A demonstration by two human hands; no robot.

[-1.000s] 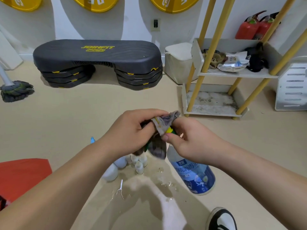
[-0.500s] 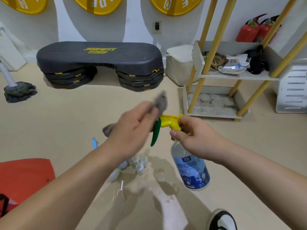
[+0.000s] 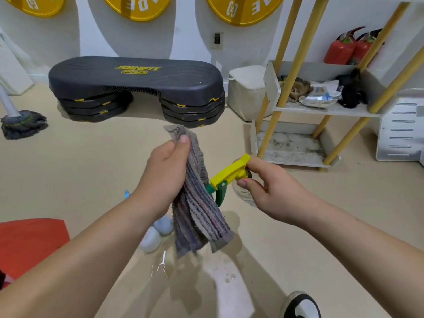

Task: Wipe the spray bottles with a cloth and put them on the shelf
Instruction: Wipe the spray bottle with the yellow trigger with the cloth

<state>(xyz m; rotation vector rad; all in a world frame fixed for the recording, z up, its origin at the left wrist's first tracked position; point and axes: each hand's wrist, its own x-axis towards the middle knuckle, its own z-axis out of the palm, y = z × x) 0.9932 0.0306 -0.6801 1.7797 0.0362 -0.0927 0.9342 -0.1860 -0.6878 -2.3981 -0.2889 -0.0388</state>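
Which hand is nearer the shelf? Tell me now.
Right. The right hand, gripping the spray bottle, is just below-left of the shelf; the left hand, holding the cloth, is farther left.

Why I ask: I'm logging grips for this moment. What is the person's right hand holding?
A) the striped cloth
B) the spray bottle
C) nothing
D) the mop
B: the right hand pinches the spray bottle at its neck, just under the yellow trigger head, while the left hand grips the cloth.
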